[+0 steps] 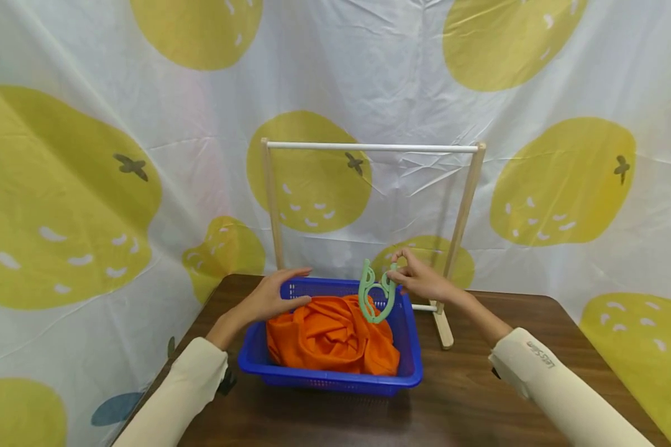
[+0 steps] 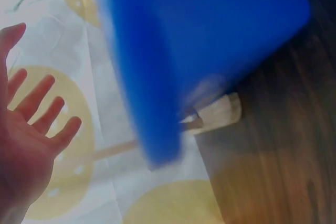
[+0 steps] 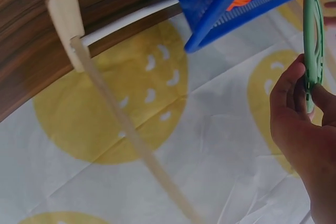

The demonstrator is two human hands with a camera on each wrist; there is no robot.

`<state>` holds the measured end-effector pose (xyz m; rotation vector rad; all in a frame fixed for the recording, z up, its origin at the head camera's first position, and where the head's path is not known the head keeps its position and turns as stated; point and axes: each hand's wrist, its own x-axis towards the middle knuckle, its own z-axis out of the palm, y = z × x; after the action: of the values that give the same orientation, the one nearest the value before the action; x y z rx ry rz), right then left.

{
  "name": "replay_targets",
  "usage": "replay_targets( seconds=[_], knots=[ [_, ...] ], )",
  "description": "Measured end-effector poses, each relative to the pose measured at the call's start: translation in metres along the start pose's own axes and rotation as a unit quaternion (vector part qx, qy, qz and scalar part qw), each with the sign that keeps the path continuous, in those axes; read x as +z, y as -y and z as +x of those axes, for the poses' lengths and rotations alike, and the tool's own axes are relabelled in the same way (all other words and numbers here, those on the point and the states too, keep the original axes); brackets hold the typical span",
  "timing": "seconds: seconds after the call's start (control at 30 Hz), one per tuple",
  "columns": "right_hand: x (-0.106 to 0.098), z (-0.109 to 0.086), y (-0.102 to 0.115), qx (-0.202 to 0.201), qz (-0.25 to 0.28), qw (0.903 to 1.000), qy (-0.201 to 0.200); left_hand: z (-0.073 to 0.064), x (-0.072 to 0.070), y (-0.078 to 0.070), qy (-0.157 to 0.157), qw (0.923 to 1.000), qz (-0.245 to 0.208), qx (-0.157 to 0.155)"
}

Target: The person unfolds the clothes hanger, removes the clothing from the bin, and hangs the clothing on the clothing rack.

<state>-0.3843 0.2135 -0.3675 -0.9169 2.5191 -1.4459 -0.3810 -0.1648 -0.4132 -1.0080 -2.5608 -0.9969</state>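
A green folding clothes hanger (image 1: 363,299), its two arms folded up into a U, is pinched by one arm between the thumb and fingers of my right hand (image 1: 422,277). It hangs over the right side of a blue plastic basket (image 1: 324,376). Orange cloth (image 1: 330,338) lies bunched inside that basket. My left hand (image 1: 274,295) hovers at the basket's left rear corner, fingers spread and holding nothing. In the left wrist view the palm of the left hand (image 2: 26,140) is bare. The right wrist view has the hanger (image 3: 313,40) edge-on in the right hand (image 3: 302,119).
Behind the basket stands a wooden rack with a white top bar (image 1: 369,148), a right post (image 1: 463,211) and a right foot (image 1: 443,329). Everything rests on a dark brown wooden table (image 1: 509,372). A white curtain (image 1: 402,81) with yellow fruit prints hangs behind.
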Motion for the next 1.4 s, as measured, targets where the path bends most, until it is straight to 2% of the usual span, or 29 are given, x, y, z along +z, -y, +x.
replay_targets(
  seconds=[0.27,0.47,0.73,0.97,1.07,1.2,1.4],
  knots=[
    [0.023,0.008,0.008,-0.014,-0.011,0.9997,0.018,0.014,0.006,-0.015,0.010,0.9983,-0.046,0.035],
    [0.033,0.015,0.010,-0.032,-0.024,0.9986,0.034,0.021,0.011,-0.020,0.023,0.9974,-0.052,0.045],
    [0.045,0.021,0.014,-0.024,-0.013,0.9984,0.049,0.025,0.017,-0.025,0.037,0.9958,-0.064,0.054],
    [0.051,0.026,0.021,-0.046,-0.017,0.9971,0.058,0.028,0.016,-0.028,0.041,0.9940,-0.083,0.059],
    [0.051,0.027,0.022,-0.050,-0.030,0.9966,0.058,0.028,0.015,-0.028,0.037,0.9945,-0.073,0.065],
    [0.052,0.028,0.023,-0.050,-0.032,0.9965,0.058,0.028,0.015,-0.028,0.028,0.9944,-0.065,0.078],
    [0.053,0.026,0.022,-0.042,-0.024,0.9973,0.056,0.028,0.016,-0.028,0.024,0.9929,-0.084,0.080]
  ],
)
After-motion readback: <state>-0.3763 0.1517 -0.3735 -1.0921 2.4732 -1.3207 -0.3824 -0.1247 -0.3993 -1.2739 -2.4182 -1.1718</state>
